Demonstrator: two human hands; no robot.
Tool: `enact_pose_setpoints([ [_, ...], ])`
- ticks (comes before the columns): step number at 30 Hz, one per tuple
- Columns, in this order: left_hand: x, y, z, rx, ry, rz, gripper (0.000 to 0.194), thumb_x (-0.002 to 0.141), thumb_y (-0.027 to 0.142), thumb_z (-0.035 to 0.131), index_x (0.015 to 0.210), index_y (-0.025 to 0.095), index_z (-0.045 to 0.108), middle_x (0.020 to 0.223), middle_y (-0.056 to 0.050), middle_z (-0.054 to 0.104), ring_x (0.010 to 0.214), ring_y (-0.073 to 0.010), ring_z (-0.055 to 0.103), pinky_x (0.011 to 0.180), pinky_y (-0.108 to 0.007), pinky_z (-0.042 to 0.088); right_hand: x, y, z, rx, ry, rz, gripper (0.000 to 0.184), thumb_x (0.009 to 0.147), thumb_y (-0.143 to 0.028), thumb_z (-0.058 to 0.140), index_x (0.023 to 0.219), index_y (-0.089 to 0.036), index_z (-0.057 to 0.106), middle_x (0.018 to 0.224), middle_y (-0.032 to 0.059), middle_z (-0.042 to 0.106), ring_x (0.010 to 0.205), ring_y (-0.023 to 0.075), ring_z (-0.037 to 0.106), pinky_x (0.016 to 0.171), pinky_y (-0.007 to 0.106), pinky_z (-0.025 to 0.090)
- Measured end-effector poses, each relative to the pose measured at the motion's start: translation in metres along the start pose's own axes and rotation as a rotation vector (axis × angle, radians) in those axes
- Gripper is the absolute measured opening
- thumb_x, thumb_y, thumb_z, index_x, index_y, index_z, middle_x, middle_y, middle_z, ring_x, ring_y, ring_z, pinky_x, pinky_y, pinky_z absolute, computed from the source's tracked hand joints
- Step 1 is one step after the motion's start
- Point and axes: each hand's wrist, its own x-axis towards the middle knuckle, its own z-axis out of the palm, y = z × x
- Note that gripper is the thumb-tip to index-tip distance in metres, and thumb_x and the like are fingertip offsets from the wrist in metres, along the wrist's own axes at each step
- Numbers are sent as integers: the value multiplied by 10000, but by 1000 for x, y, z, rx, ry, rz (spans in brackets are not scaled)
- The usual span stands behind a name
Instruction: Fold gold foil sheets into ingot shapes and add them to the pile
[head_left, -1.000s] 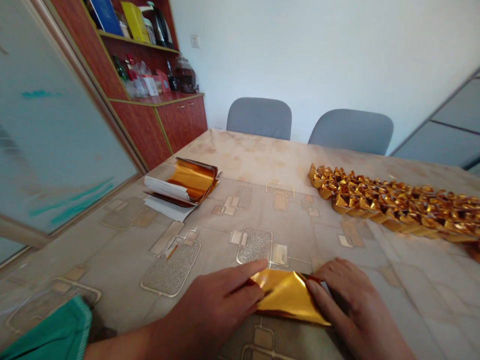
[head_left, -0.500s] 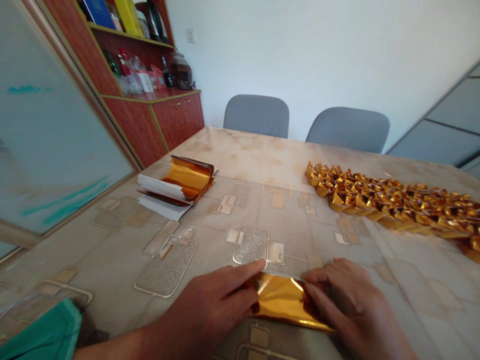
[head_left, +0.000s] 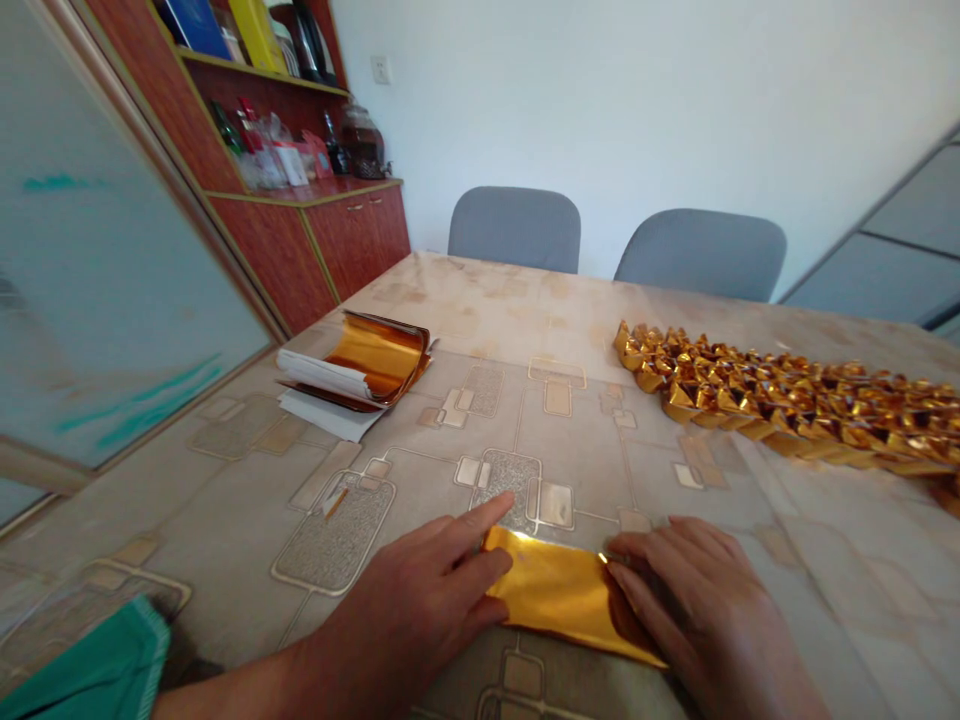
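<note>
A folded sheet of shiny gold foil paper lies near the table's front edge, between my two hands. My left hand grips its left end, thumb on top and index finger stretched out past the upper corner. At the other end, my right hand pinches the foil paper, with the thumb on the near face and the fingers curled behind the edge. The right end is partly hidden by that hand. Farther right stands a long cluster of folded gold foil pieces. At the left rests a curled stack of gold foil sheets.
White paper sticks out under the stack. A small orange-brown sliver lies on the patterned tablecloth. Two grey chairs stand behind the table, and a red-brown cabinet is at the back left.
The foil paper's upper part now lies flatter and smoother. My left hand has shifted slightly left along it, its index finger lifting off the upper edge. My right hand stays at the right end.
</note>
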Motion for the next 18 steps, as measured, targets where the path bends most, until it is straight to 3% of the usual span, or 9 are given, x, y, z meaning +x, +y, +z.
enact_pose_setpoints([
  [7,-1,-3,3,22,7,15,265,1013,281,454,1008,160,690,1250,-137,690,971,-223,734,813,-347,632,1,-3,2,-57,9,-45,249,996,-213,440,802,-229,595,669,-1,596,621,194,538,624,314,382],
  [16,-2,-1,8,-110,-15,-60,201,1004,219,467,1051,209,662,1123,-42,698,949,-169,667,823,-282,592,3,-4,-2,-172,-8,-33,175,968,-213,458,895,-223,616,749,27,647,683,218,586,712,368,407],
  [18,-1,1,7,-94,-55,-21,200,994,203,490,1111,240,648,1086,-21,689,919,-166,638,817,-279,564,3,-4,-2,-182,0,-28,146,956,-211,473,932,-226,616,793,35,667,714,222,602,734,376,412],
])
